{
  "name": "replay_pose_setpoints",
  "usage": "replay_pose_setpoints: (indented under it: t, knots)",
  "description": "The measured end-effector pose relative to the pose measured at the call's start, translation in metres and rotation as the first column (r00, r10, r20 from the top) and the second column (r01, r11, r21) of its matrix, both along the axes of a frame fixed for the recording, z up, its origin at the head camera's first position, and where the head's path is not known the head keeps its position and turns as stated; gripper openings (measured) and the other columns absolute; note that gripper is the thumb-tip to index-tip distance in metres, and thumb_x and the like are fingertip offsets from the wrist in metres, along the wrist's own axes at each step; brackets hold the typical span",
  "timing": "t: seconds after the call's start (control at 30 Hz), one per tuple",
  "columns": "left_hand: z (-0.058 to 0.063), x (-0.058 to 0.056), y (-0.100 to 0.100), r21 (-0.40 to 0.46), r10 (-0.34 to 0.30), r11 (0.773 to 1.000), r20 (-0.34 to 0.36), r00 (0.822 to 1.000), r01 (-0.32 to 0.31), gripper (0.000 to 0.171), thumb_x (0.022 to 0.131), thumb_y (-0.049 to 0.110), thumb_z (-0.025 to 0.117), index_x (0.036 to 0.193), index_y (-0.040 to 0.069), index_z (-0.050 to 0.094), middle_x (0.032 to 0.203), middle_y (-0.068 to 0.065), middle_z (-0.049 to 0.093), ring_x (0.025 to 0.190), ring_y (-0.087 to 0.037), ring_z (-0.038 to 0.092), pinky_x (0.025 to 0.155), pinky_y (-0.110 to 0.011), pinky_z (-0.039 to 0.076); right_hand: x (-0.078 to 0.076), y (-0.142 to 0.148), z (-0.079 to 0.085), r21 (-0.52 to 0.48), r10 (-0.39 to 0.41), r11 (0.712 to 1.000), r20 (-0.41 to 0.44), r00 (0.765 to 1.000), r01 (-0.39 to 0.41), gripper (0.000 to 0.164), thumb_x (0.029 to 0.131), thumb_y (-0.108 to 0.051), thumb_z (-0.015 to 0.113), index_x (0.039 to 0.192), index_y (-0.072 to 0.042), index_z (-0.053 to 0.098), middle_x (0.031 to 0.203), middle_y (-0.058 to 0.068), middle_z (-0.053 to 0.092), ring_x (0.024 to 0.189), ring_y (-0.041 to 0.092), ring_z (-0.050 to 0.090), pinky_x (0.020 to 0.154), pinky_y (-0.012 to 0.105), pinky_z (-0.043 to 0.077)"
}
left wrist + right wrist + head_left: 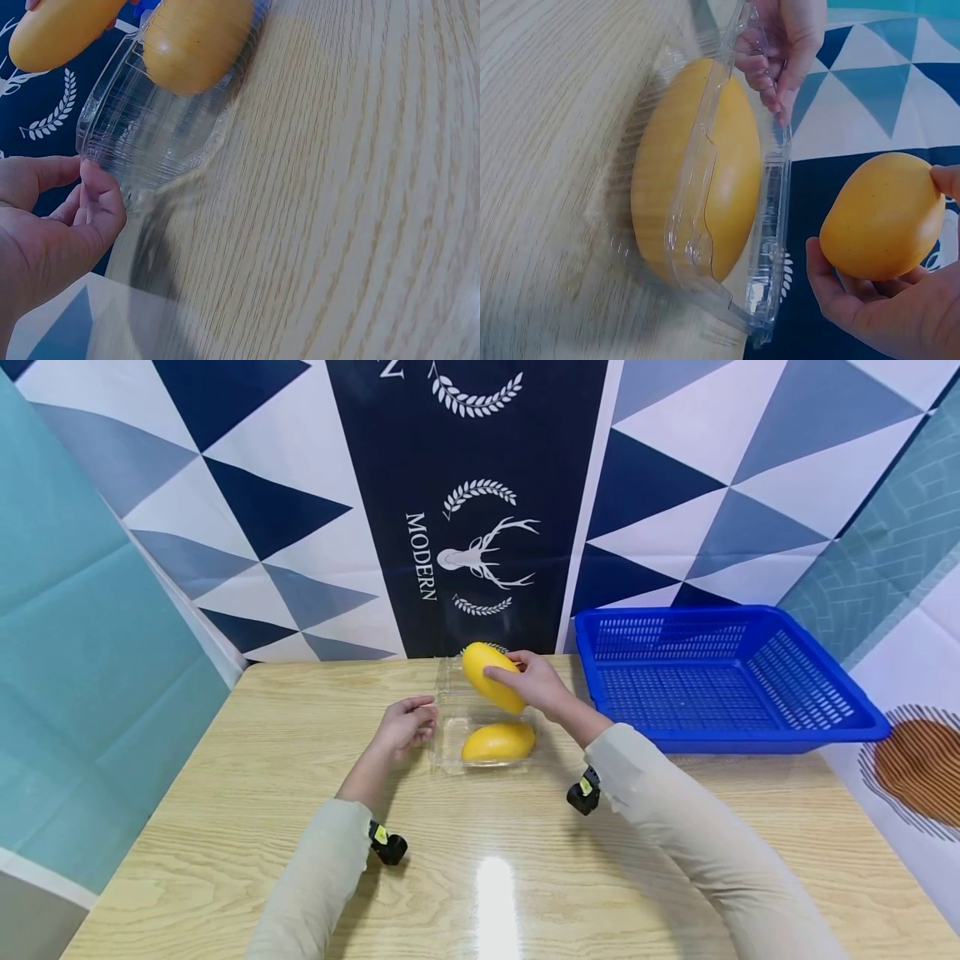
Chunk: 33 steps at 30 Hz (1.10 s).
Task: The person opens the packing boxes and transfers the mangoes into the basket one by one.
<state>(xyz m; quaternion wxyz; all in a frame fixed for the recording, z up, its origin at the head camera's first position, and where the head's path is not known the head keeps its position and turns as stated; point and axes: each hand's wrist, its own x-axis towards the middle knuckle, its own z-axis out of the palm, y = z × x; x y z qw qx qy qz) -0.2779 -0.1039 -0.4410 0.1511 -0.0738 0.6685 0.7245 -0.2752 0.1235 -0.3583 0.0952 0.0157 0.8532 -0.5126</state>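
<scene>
A clear plastic clamshell container (450, 739) lies on the table with a yellow mango (498, 742) in its near part. My right hand (536, 681) grips a second mango (489, 677) above the container's far part, thumb on one side and fingers on the other. At the container's left edge, my left hand (405, 725) pinches the rim between thumb and fingertips; the left wrist view shows this hand (64, 217) at the plastic rim (88, 124). In the right wrist view, the held mango (885, 217) is apart from the mango inside the container (731, 172).
A blue slotted plastic basket (750, 739) stands at the back right of the wooden table (285, 760). Patterned cloth (480, 560) hangs behind the table's far edge. A teal cloth (97, 610) borders the left side.
</scene>
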Motion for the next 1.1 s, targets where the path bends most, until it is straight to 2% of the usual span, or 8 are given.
replay_pose_setpoints:
  t: [0.23, 0.4, 0.77, 1.1]
  knots:
    - [0.001, 0.000, 0.000, -0.002, -0.016, 1.000, -0.002, 1.000, 0.016, 0.044, 0.094, 0.005, 0.053, 0.136, -0.001, 0.043, 0.099, -0.009, 0.054, 0.066, -0.007, 0.054, 0.056, -0.015, 0.047, 0.000, 0.005, 0.000, -0.019, -0.004, 1.000, 0.025, 1.000, 0.004, 0.067, 0.084, -0.046, 0.065, 0.134, -0.007, 0.044, 0.127, 0.013, 0.051, 0.103, 0.025, 0.054, 0.082, 0.030, 0.051]
    - [0.000, 0.000, 0.000, -0.006, -0.005, 1.000, -0.004, 1.000, 0.005, 0.043, 0.093, 0.004, 0.052, 0.135, -0.002, 0.044, 0.098, -0.010, 0.054, 0.064, -0.007, 0.053, 0.055, -0.015, 0.048, -0.001, 0.008, -0.001, -0.029, -0.014, 0.999, 0.048, 0.999, 0.015, 0.070, 0.084, -0.050, 0.064, 0.135, -0.007, 0.043, 0.129, 0.013, 0.050, 0.104, 0.026, 0.053, 0.085, 0.033, 0.052]
    - [0.000, 0.002, -0.001, 0.007, 0.002, 1.000, -0.003, 1.000, -0.002, 0.043, 0.093, 0.004, 0.053, 0.135, -0.003, 0.044, 0.096, -0.010, 0.054, 0.062, -0.007, 0.053, 0.055, -0.015, 0.048, 0.000, 0.011, 0.001, -0.047, -0.031, 0.998, 0.057, 0.998, 0.034, 0.070, 0.084, -0.051, 0.062, 0.134, -0.005, 0.043, 0.124, 0.013, 0.052, 0.098, 0.024, 0.054, 0.074, 0.028, 0.053]
    - [0.000, 0.001, -0.001, -0.003, -0.009, 1.000, 0.005, 1.000, 0.009, 0.043, 0.094, 0.006, 0.052, 0.135, -0.002, 0.044, 0.098, -0.010, 0.054, 0.066, -0.008, 0.053, 0.056, -0.015, 0.048, 0.001, 0.014, 0.005, -0.063, -0.038, 0.997, 0.064, 0.997, 0.042, 0.067, 0.086, -0.052, 0.060, 0.132, -0.006, 0.043, 0.124, 0.013, 0.052, 0.100, 0.024, 0.054, 0.076, 0.028, 0.052]
